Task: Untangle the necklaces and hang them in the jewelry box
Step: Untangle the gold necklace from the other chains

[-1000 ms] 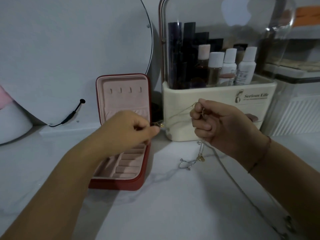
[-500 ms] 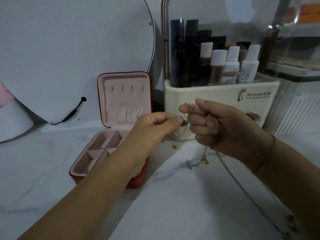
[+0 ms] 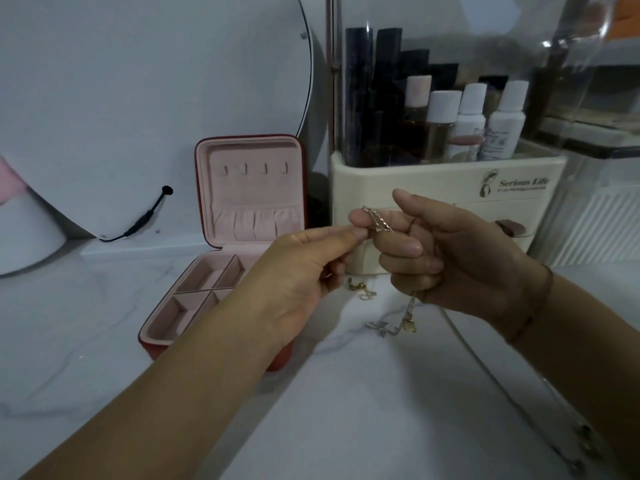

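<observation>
A thin gold necklace chain (image 3: 377, 221) is bunched between both hands in front of the organiser. My left hand (image 3: 304, 271) pinches its end between thumb and forefinger. My right hand (image 3: 450, 258) holds the chain over its curled fingers, and the rest hangs down to pendants (image 3: 398, 325) lying on the marble top. A small gold pendant (image 3: 360, 289) lies on the table under the hands. The red jewelry box (image 3: 214, 306) stands open to the left, its pink lid upright with a row of hooks (image 3: 254, 169), all bare.
A cream cosmetics organiser (image 3: 446, 188) with bottles stands right behind the hands. A round mirror (image 3: 138, 98) with a black cable leans at the back left. Another chain (image 3: 519, 403) trails across the marble towards the lower right.
My left hand has moved right, away from the box, and now meets my right hand at the chain. The stretched chain has slackened into a bunch; the box's trays are uncovered.
</observation>
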A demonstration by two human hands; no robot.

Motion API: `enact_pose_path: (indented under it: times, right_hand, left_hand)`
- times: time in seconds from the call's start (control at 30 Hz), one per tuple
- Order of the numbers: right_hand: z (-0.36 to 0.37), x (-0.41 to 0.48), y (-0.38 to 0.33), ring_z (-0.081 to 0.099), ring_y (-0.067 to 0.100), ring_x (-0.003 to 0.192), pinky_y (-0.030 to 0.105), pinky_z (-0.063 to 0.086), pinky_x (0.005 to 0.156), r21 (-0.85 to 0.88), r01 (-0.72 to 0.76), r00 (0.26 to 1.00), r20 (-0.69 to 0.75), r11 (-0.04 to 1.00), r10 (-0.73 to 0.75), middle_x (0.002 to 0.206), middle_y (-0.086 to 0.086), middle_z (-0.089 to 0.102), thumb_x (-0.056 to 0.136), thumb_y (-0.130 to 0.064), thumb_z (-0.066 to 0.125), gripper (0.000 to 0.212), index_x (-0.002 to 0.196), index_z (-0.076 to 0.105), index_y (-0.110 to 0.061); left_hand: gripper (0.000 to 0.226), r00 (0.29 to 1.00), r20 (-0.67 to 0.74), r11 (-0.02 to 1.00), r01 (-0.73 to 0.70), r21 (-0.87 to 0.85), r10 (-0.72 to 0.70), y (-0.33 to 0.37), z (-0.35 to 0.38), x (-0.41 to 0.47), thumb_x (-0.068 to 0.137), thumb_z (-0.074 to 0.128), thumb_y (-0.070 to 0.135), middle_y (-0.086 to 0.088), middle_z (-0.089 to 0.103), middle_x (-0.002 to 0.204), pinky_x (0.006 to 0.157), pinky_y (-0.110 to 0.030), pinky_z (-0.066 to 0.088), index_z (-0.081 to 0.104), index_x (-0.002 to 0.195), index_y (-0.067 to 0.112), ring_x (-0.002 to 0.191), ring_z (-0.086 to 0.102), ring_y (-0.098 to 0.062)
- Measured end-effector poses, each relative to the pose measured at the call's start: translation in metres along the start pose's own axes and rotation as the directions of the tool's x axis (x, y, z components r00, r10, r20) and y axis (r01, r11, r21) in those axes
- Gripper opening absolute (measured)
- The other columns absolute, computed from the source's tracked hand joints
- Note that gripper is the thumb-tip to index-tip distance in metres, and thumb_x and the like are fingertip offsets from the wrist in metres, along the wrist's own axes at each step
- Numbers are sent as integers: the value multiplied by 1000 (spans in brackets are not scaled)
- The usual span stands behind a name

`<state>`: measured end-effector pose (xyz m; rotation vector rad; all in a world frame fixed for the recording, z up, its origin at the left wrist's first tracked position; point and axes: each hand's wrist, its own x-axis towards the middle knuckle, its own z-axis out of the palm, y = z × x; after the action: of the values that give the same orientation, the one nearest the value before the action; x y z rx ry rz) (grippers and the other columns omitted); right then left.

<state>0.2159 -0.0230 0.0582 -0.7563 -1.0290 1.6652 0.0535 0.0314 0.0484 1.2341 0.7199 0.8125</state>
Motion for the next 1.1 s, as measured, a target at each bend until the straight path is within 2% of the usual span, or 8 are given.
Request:
enact_pose_path:
  times: [0.13, 0.23, 0.5, 0.57, 0.7, 0.87, 0.93, 1.1]
  right_hand:
    - [-1, 0, -1, 28, 2, 41, 14, 22, 38, 19, 5, 999, 35, 1000, -6, 54, -7, 42, 96, -39, 35, 43, 111, 65, -12]
    - [1, -1, -1, 26, 2, 41, 14, 21, 39, 0, 22, 1000, 21, 1000, -22, 54, -6, 42, 95, -38, 36, 41, 111, 66, -15]
    - [4, 1, 4, 29, 2, 42, 15, 20, 41, -39, 32, 997, 76, 999, -29, 57, -5, 44, 97, -38, 34, 42, 123, 58, -15]
    - [4, 2, 6, 29, 3, 43, 15, 21, 41, -35, 38, 996, 84, 999, -35, 58, -5, 44, 97, -38, 34, 41, 121, 58, -15]
    - [4, 3, 6, 31, 3, 44, 15, 20, 44, 74, 43, 997, 66, 996, -48, 60, -6, 43, 96, -36, 38, 33, 107, 59, -13]
    - [8, 4, 10, 36, 4, 49, 14, 26, 46, 101, 64, 993, -109, 993, -53, 68, -2, 47, 89, -24, 51, 18, 81, 62, -13]
    - [8, 5, 12, 40, 6, 54, 14, 30, 48, 107, 67, 987, -152, 992, -50, 72, 0, 51, 87, -24, 53, 16, 78, 61, -13]
    - [1, 7, 6, 52, 11, 62, 19, 44, 50, 172, 129, 957, -279, 977, -77, 80, 4, 57, 82, -26, 59, 15, 73, 57, -14]
  left_hand:
    - [6, 991, 61, 975, 125, -182, -115, 0, 3, 2, 61, 73, 23, 7, 52, 57, 54, -15, 42, 76, 64, 18, 49, 45, -2]
    - [9, 988, 68, 951, 152, -268, -139, 0, 6, 2, 61, 73, 20, 6, 52, 55, 55, -16, 43, 74, 68, 16, 47, 45, -2]
    - [10, 988, 36, 932, 155, -327, -151, 0, 8, 4, 66, 68, 17, 4, 49, 56, 61, -20, 38, 60, 72, 16, 50, 42, -5]
    - [5, 987, 37, 930, 157, -333, -153, -1, 7, 5, 73, 65, 15, 4, 49, 57, 61, -20, 39, 60, 75, 15, 50, 42, -5]
    - [22, 990, 66, 918, 140, -370, -125, 2, 2, 7, 59, 64, 17, 3, 50, 60, 60, -19, 41, 59, 80, 13, 53, 43, -5]
    - [15, 996, 70, 924, 75, -374, -52, 2, 2, 4, 58, 60, 14, -1, 56, 66, 64, -21, 44, 58, 72, 12, 59, 48, -9]
    - [4, 998, 57, 923, 53, -382, -34, 2, 2, 4, 65, 57, 10, -3, 59, 66, 66, -22, 45, 58, 69, 12, 60, 51, -10]
    - [12, 999, -43, 888, -5, -461, -17, 4, -5, 10, 78, 49, 7, -4, 59, 68, 64, -21, 46, 56, 69, 12, 60, 52, -12]
